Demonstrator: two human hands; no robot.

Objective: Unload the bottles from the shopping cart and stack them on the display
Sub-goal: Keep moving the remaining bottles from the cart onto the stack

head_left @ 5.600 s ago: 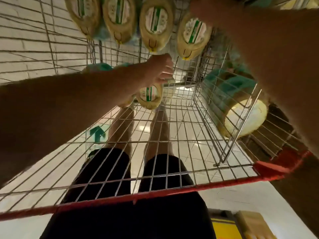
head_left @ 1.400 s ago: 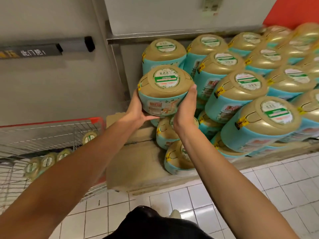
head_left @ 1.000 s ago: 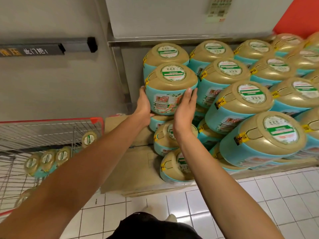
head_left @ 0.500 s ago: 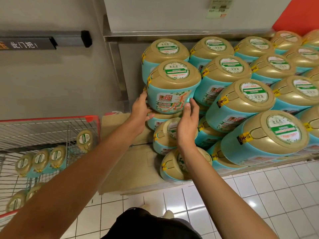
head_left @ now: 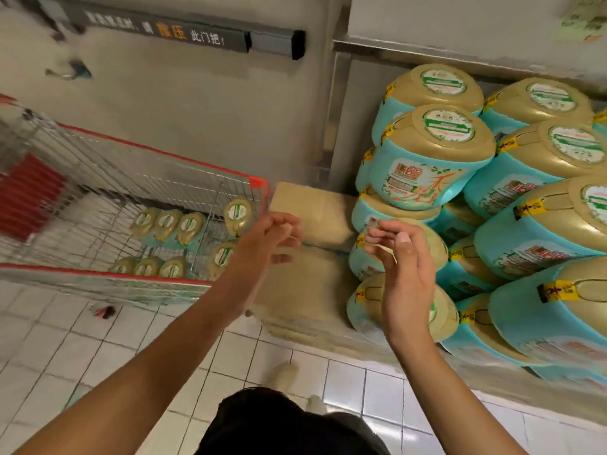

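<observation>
Now both hands are empty at the display's (head_left: 308,287) left end, with a bottle (head_left: 430,165) perched on its top corner.

The left hand (head_left: 266,239) and right hand (head_left: 405,277) hover in front of the display's left end, fingers loosely curled and gripping nothing. The corner bottle sits on the rounded gold caps of the lower tiers, with no neighbour on its outer side. I judge it could slide or tip off the display's left edge onto the bare cardboard if it is bumped or loaded off-centre. It stands on its base with the cap uppermost and the printed label facing outward. Its long axis runs base to cap, roughly upright, though the wide lens hides any slight lean. More bottles (head_left: 167,224) lie in the shopping cart (head_left: 154,151), just left of the display.
</observation>
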